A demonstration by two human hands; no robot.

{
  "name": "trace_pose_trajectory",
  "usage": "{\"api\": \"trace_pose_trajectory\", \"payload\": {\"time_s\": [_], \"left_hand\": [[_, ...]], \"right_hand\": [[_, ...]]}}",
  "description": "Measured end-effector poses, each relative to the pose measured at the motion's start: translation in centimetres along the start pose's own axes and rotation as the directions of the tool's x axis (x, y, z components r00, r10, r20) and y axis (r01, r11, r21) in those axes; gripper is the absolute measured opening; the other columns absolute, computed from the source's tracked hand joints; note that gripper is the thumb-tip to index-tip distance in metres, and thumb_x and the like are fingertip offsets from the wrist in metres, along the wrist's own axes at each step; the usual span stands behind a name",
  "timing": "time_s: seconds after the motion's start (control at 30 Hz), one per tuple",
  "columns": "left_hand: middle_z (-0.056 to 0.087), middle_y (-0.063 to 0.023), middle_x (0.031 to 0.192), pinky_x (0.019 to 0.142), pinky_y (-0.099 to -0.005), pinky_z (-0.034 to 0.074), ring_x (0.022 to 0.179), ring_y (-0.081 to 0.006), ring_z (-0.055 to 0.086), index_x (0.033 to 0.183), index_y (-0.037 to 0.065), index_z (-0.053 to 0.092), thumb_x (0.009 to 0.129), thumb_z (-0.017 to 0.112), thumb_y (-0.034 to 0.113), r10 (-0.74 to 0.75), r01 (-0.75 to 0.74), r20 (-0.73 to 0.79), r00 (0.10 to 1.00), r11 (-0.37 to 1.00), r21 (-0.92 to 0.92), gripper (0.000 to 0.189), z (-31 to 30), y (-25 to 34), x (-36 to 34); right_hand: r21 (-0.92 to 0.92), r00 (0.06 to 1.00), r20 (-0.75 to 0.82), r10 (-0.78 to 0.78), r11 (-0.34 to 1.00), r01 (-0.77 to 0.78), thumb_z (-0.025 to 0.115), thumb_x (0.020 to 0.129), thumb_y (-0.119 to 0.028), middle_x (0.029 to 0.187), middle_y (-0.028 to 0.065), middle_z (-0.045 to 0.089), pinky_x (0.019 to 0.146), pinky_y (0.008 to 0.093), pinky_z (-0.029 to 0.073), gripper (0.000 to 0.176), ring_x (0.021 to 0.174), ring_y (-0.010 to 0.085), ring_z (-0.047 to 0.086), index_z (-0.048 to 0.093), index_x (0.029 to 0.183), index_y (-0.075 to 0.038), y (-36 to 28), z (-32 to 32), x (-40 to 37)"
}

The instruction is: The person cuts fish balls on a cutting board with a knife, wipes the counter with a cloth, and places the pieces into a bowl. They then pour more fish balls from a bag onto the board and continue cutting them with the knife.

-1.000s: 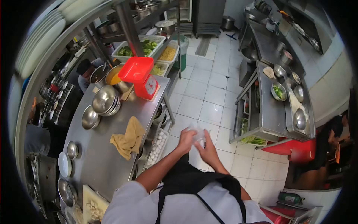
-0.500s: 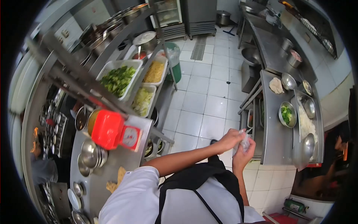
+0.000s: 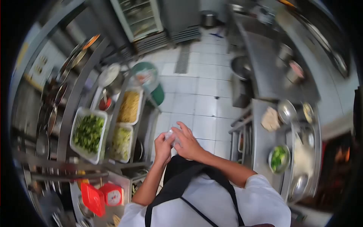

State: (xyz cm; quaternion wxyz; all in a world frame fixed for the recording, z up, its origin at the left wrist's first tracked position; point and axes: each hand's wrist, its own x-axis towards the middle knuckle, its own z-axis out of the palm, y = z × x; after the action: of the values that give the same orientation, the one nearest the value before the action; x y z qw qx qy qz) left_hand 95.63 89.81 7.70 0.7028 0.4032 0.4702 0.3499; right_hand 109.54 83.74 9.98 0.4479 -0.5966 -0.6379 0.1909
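Note:
A small piece of crumpled clear plastic (image 3: 171,135), perhaps a bag, is between my hands in front of my black apron. My left hand (image 3: 163,148) pinches it from the left side. From the right, my right hand (image 3: 186,143) closes against the same plastic, thumb and fingers on it, with some fingertips pointing up and away. Both hands are in the air over the white tiled floor, and the plastic is partly hidden by the fingers.
On the left rack are tubs of green vegetables (image 3: 89,131), noodles (image 3: 130,108) and chopped pale vegetables (image 3: 121,143). A red scale (image 3: 113,196) stands lower left. A green bin (image 3: 157,94) is behind the rack. The right steel counter (image 3: 261,151) bears bowls and dough-like food (image 3: 270,119).
My hands and the plastic have come left and in front of my body. The view has turned, bringing the rack closer and shifting the right counter slightly left.

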Motion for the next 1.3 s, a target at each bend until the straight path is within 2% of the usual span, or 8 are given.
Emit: {"api": "trace_pose_trajectory", "payload": {"time_s": [0.33,0.53,0.83,1.03,1.13,1.17,1.2,1.3], "left_hand": [[0.065,-0.0048,0.09,0.073,-0.0277,0.053,0.083,-0.0125,0.064,0.097,0.003,0.061,0.093,0.071,0.012,-0.027,0.025,-0.012,1.0,0.989,-0.143,0.015,-1.8,5.9,18.3],[0.064,-0.0065,0.125,0.099,-0.0293,0.047,0.114,-0.0121,0.058,0.146,0.002,0.052,0.096,0.071,0.024,0.092,-0.094,0.15,0.984,0.995,0.01,0.058,-1.1,11.5,25.5],[0.073,-0.0144,0.108,0.086,-0.0327,0.056,0.096,-0.0193,0.07,0.13,0.0,0.064,0.093,0.073,0.023,0.202,0.164,-0.756,0.623,0.911,0.379,0.044,-7.6,4.1,22.0],[0.073,-0.0083,0.093,0.077,-0.0301,0.055,0.084,-0.0137,0.068,0.12,0.0,0.069,0.091,0.074,0.018,-0.006,0.171,-0.982,0.188,0.985,0.027,0.034,-1.1,-0.3,15.9],[0.074,-0.0123,0.104,0.077,-0.0338,0.057,0.085,-0.0192,0.07,0.12,0.002,0.069,0.09,0.076,0.02,0.107,0.21,-0.986,0.125,0.969,0.132,0.036,0.9,-0.8,14.9],[0.073,-0.0141,0.107,0.079,-0.0354,0.058,0.086,-0.0224,0.07,0.12,0.003,0.07,0.09,0.076,0.021,0.152,0.199,-0.981,0.117,0.965,0.173,0.036,1.0,-1.5,14.4],[0.072,-0.0132,0.108,0.081,-0.0363,0.058,0.09,-0.0235,0.071,0.122,0.005,0.069,0.091,0.075,0.023,0.169,0.205,-0.983,0.07,0.962,0.18,0.036,1.4,-1.4,13.8],[0.071,-0.0159,0.111,0.087,-0.039,0.057,0.099,-0.0276,0.069,0.124,0.006,0.068,0.092,0.073,0.027,0.149,0.191,-0.989,-0.022,0.971,0.142,0.038,2.5,-2.0,10.5]], "right_hand": [[-0.023,0.997,0.009,-0.081,0.996,0.081,0.063,0.084,0.006,0.125,0.0254,0.061,0.094,0.0458,0.054,0.041,0.112,0.0447,0.063,0.06,0.124,0.001,9.1,5.4,19.1],[0.076,0.986,-0.123,0.108,0.992,-0.1,0.059,0.086,0.007,0.113,0.0201,0.067,0.09,0.0406,0.053,0.028,0.107,0.0359,0.066,0.065,0.114,0.003,14.2,3.4,29.6],[0.322,0.88,-0.458,-0.127,0.899,0.298,0.067,0.096,-0.014,0.125,0.0156,0.06,0.082,0.0324,0.051,0.042,0.099,0.0207,0.062,0.053,0.133,0.002,19.1,8.0,61.2],[-0.11,0.918,-0.1,-0.383,0.922,0.372,0.074,0.091,-0.036,0.136,0.0254,0.058,0.107,0.0437,0.045,0.077,0.12,0.0374,0.061,0.041,0.147,0.004,32.3,25.2,69.7],[-0.222,0.735,0.662,0.148,0.975,0.004,0.074,0.088,-0.041,0.16,0.0175,0.037,0.116,0.0459,0.035,0.082,0.147,0.0332,0.036,0.04,0.153,-0.002,47.8,33.2,68.1],[0.273,0.529,0.849,0.013,0.846,-0.459,0.069,0.095,-0.033,0.155,0.0172,0.043,0.114,0.0447,0.037,0.079,0.139,0.0283,0.045,0.032,0.156,0.001,52.1,34.5,65.7],[0.46,0.495,0.813,-0.308,0.86,-0.22,0.06,0.098,-0.028,0.155,0.0126,0.043,0.109,0.0428,0.043,0.062,0.14,0.0268,0.042,0.042,0.153,-0.005,48.9,32.9,61.6],[-0.121,0.415,0.874,0.253,0.94,-0.319,0.052,0.098,-0.027,0.101,0.0138,0.064,0.059,0.0351,0.045,0.032,0.08,0.0232,0.059,0.057,0.123,-0.008,51.8,33.2,50.7]]}}
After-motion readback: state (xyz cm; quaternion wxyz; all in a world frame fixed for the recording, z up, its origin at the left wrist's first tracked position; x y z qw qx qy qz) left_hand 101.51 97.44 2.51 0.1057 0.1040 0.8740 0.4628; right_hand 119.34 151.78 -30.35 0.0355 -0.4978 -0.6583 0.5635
